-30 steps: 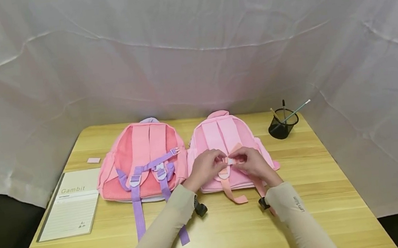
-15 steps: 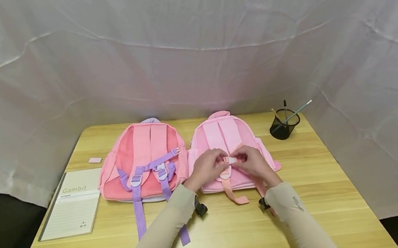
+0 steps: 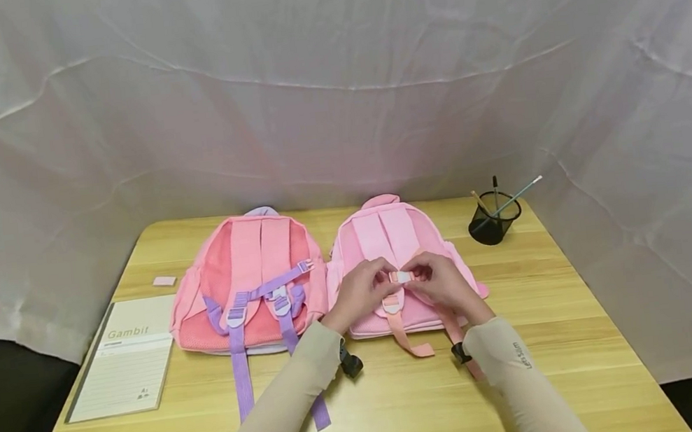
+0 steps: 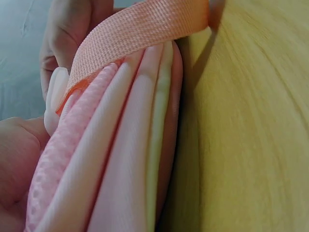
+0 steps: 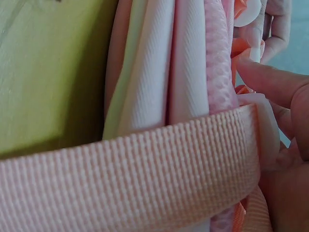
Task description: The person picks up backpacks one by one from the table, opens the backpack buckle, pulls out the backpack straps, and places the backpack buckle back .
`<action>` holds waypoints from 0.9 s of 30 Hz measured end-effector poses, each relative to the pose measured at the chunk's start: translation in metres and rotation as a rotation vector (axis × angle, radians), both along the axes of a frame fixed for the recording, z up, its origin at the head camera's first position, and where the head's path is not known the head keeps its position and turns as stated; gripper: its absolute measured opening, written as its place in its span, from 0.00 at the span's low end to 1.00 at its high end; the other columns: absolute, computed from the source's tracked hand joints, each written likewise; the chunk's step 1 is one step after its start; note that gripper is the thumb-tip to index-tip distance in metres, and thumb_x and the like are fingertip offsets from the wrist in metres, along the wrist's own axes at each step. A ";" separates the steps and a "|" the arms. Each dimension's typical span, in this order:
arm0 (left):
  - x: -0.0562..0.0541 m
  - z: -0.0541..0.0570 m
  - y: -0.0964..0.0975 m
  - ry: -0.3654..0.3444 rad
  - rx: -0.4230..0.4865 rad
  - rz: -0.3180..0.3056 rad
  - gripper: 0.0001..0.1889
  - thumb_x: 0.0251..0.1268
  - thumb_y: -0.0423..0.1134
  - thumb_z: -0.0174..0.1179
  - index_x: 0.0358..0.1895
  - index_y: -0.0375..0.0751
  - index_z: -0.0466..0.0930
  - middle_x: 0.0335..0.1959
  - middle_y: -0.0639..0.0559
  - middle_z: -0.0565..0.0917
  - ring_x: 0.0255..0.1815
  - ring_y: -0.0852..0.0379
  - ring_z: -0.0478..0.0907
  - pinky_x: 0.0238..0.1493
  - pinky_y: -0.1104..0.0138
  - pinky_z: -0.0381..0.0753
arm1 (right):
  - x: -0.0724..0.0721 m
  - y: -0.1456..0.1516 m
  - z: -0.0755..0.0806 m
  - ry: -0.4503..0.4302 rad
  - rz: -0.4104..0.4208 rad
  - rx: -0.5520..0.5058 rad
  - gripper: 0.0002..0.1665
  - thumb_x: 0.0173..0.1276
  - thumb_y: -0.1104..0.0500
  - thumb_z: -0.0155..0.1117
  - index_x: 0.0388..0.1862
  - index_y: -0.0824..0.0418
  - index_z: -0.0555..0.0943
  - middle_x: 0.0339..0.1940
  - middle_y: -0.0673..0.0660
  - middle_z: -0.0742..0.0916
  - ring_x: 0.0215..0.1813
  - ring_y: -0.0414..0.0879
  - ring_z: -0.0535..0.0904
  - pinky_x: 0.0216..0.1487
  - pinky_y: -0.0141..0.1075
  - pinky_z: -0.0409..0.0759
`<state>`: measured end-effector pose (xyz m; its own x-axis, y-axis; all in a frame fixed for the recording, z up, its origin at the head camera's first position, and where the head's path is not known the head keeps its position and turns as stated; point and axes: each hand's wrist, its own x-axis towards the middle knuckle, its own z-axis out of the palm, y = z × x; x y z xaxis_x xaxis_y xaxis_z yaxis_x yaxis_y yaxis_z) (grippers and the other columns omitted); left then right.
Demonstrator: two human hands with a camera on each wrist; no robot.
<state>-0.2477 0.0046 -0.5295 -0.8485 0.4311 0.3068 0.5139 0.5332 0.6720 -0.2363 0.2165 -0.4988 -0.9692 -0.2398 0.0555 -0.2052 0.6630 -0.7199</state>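
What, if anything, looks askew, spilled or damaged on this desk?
On the coral backpack, the purple chest strap slants upward to the right, unlike the white buckle held nearly level by the left hand and right hand. No spill or damage shows.

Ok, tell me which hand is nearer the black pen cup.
Right. The right hand, at the buckle, is in front and left of the black pen cup; the left hand, at the buckle's other end, is farther left.
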 end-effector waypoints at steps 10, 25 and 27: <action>0.000 -0.002 -0.001 -0.008 0.036 -0.001 0.12 0.68 0.48 0.70 0.50 0.52 0.83 0.35 0.58 0.83 0.38 0.61 0.79 0.42 0.66 0.79 | -0.001 0.002 -0.002 0.016 0.015 -0.016 0.15 0.62 0.59 0.79 0.47 0.60 0.88 0.36 0.55 0.84 0.38 0.45 0.76 0.40 0.31 0.76; 0.001 -0.008 -0.001 -0.005 0.022 0.014 0.13 0.68 0.51 0.69 0.50 0.55 0.83 0.37 0.58 0.84 0.38 0.62 0.79 0.41 0.68 0.79 | 0.000 -0.001 -0.004 -0.039 -0.022 -0.008 0.12 0.61 0.59 0.81 0.42 0.57 0.88 0.35 0.55 0.83 0.38 0.47 0.75 0.40 0.32 0.75; 0.001 -0.008 -0.001 -0.001 0.022 0.016 0.12 0.68 0.51 0.69 0.50 0.55 0.83 0.37 0.58 0.84 0.38 0.62 0.79 0.41 0.68 0.79 | -0.001 -0.001 -0.003 -0.042 -0.019 -0.011 0.12 0.60 0.59 0.81 0.41 0.57 0.88 0.35 0.55 0.83 0.38 0.47 0.75 0.39 0.31 0.75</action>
<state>-0.2469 0.0032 -0.5376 -0.8556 0.4110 0.3148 0.5046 0.5267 0.6841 -0.2369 0.2151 -0.5020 -0.9752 -0.2206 0.0174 -0.1621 0.6587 -0.7348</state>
